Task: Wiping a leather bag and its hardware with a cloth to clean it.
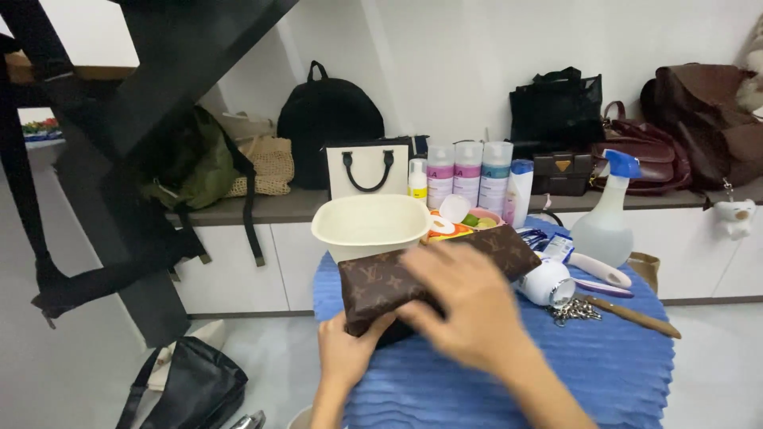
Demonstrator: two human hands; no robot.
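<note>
we note left hand (347, 349) gripping the brown patterned pouch (429, 274) from below, thumb up; right hand (469, 306) flat across it, fingers open, blurred.

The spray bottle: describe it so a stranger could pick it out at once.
Start at the small table with the ribbed blue cloth in front of the long shelf of bags. At the table's far right edge stands the spray bottle, right of the cream basin. It alone has a blue trigger head on a cloudy clear body; the bottles near it are capped.
</note>
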